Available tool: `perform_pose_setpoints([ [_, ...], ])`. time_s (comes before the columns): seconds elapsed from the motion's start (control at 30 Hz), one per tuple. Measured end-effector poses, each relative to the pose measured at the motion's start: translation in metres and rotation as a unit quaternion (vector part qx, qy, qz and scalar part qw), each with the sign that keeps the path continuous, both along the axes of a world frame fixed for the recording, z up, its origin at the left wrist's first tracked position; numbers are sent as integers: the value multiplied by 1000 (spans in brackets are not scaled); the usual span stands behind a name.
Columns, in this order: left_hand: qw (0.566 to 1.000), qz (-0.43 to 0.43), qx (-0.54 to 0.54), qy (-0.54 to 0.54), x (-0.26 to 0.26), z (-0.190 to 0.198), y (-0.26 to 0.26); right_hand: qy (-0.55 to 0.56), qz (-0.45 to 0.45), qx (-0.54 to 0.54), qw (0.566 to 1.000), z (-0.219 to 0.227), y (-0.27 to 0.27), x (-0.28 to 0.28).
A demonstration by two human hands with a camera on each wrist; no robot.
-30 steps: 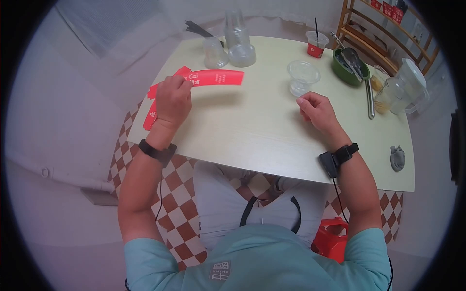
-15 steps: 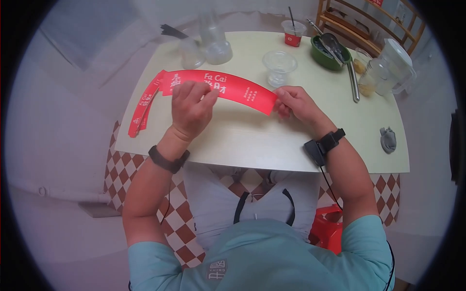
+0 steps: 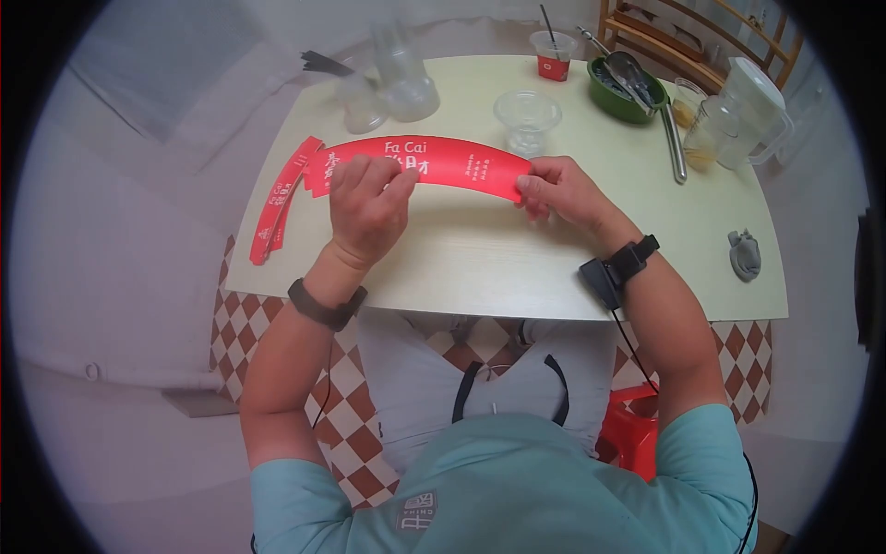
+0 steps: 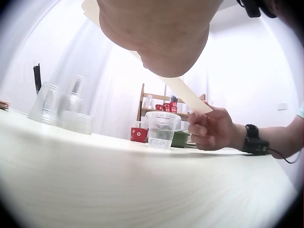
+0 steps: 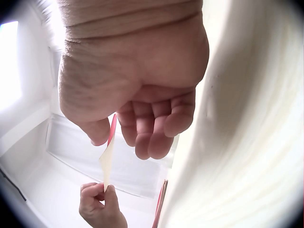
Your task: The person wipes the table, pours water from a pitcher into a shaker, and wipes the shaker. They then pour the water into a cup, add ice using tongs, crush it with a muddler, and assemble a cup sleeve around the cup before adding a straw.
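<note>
A curved red paper cup sleeve [image 3: 461, 168] with white "Fa Cai" lettering is stretched between both hands above the table. The left hand [image 3: 371, 210] pinches it near its left part, thumb against fingers, and covers some of the print. At the other end, the right hand [image 3: 574, 196] pinches the tip between thumb and fingers. Its pale back [image 4: 183, 92] shows in the left wrist view. More red sleeves [image 3: 277, 208] lie in a pile at the table's left edge. Just behind the held sleeve stands a clear plastic cup [image 3: 524, 115], upright, something clear in its bottom.
Stacked clear cups [image 3: 409, 92] stand at the back left, near dark straws [image 3: 325, 63]. At the back are a sleeved cup with a straw [image 3: 554, 65], a green bowl [image 3: 618, 103] with utensils and a clear pitcher [image 3: 752, 111]. A grey cloth [image 3: 744, 256] lies right.
The left hand has brought the sleeve rightward from the pile. The right hand, empty beside the clear cup one second ago, now pinches the sleeve's right end.
</note>
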State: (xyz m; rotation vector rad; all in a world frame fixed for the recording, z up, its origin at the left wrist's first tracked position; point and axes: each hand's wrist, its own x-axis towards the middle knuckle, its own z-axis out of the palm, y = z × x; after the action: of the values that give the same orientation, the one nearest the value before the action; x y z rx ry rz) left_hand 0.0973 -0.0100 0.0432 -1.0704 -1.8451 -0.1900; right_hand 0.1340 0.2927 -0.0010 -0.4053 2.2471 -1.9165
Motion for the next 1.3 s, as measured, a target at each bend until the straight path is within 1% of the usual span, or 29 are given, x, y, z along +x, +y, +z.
perform_pose_setpoints([
  [0.07,1000,-5,1,-14,2,2,4,-17,-21,-24,999,1,-2,0],
  [0.1,998,-3,-20,-63,6,4,5,-16,-19,-25,999,2,-3,-1],
  [0.13,998,-5,-20,-62,11,6,7,-28,-24,-84,996,3,-1,-2],
  [0.17,973,-35,-14,-226,20,11,11,-40,-32,-141,989,3,2,-1],
  [0.2,921,-66,-9,-384,28,18,16,-40,-37,-140,989,4,4,-1],
  [0.23,864,-84,-6,-496,34,30,18,-33,-29,-188,981,4,5,-1],
  [0.27,863,-88,-7,-497,36,37,22,-27,-21,-234,972,5,5,0],
  [0.33,935,-29,20,-352,33,45,32,-30,-25,-228,973,8,3,2],
  [0.4,940,-23,28,-340,26,45,43,-32,-28,-222,974,9,4,3],
  [0.5,948,25,20,-316,15,36,54,-29,-7,-214,976,9,6,3],
  [0.57,939,74,-73,-328,10,38,57,-24,-9,-214,976,10,5,4],
  [0.6,939,71,-75,-328,7,42,59,-21,-7,-215,976,9,6,4],
  [0.63,851,56,-67,-517,3,49,61,-20,-9,-216,976,7,9,3],
  [0.67,727,40,-55,-683,0,56,63,-23,22,-260,965,5,12,1],
  [0.7,729,14,24,-684,-3,48,63,-25,55,-302,951,4,14,-2],
  [0.73,733,15,23,-680,-7,42,64,-19,56,-303,951,3,17,-4],
  [0.77,659,-112,213,-713,-10,36,67,-10,46,-286,957,2,16,-5],
  [0.8,546,-232,390,-704,-13,33,68,-2,37,-269,962,2,14,-5],
  [0.83,504,-287,415,-701,-18,31,65,2,41,-271,962,1,11,-4],
  [0.87,509,-286,415,-698,-21,29,65,26,21,-229,973,4,7,0],
  [0.9,482,-310,457,-680,-24,25,68,50,-1,-186,981,6,4,1],
  [0.93,453,-334,498,-660,-28,20,69,53,0,-186,981,6,3,1],
  [0.97,425,-344,515,-660,-33,17,69,42,-9,-177,983,6,3,1],
  [1.0,424,-346,513,-661,-37,12,69,30,-19,-168,985,6,3,1],
  [1.03,391,-367,541,-648,-41,8,69,30,-22,-167,985,7,6,2],
  [1.07,356,-387,567,-634,-44,5,69,0,-30,-183,983,11,8,2],
  [1.2,331,-403,576,-630,-52,-7,65,-64,-69,-230,969,10,13,-3],
  [1.27,286,-420,559,-655,-54,-7,67,-41,-80,-265,960,10,14,-4],
  [1.3,283,-420,558,-657,-54,-6,70,-17,-85,-301,950,11,13,-5],
])
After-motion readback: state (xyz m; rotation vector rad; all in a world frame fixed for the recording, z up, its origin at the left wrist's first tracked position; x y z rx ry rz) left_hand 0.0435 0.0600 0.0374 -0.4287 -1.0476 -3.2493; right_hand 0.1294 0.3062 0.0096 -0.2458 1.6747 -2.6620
